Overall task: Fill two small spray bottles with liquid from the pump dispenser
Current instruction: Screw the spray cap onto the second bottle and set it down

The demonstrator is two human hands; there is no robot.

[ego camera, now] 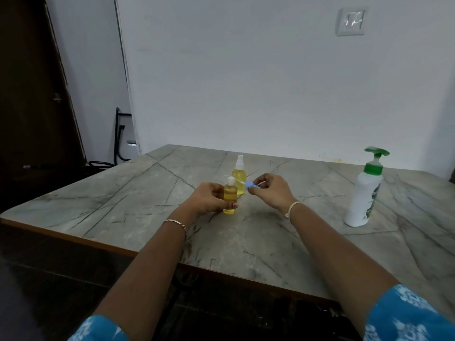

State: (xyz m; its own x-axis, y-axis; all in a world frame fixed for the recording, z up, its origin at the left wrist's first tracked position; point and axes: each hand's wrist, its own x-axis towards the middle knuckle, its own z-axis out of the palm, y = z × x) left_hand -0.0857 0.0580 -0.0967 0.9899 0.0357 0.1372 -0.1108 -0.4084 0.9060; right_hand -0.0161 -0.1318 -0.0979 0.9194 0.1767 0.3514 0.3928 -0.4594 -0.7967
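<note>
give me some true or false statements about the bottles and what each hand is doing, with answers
1. The left hand grips a small bottle of yellow liquid. True.
2. The right hand presses the pump dispenser. False: it pinches a small blue piece, and the dispenser stands untouched to the right.
3. The taller spray bottle stands upright on the table with a white sprayer on top. True.
4. The dispenser's pump is red. False: it is green.
</note>
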